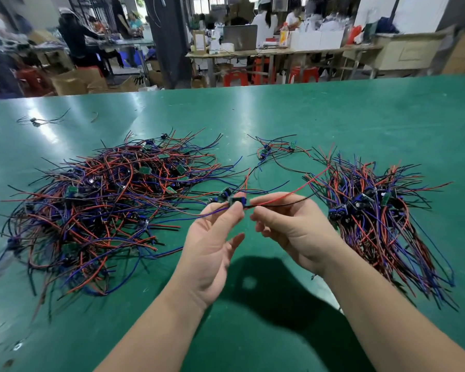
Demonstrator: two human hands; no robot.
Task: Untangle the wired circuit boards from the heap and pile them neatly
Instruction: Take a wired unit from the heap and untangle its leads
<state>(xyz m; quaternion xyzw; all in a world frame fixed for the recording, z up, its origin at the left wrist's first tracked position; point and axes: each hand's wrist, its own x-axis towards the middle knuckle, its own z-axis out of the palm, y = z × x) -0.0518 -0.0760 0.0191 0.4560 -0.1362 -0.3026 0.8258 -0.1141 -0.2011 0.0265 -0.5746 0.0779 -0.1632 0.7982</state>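
Observation:
A big tangled heap of small green circuit boards with red, blue and black wires covers the left of the green table. On the right lies a tidier pile with its wires running toward me. Above the table's middle, my left hand pinches a small wired board between thumb and fingertips. My right hand pinches that board's red and black wires just to its right. Blue wires trail from the board back toward the heap.
A small loose cluster of wired boards lies behind my hands. One stray wired part sits far left. Beyond the table's far edge are work benches, red stools, cardboard boxes and several people.

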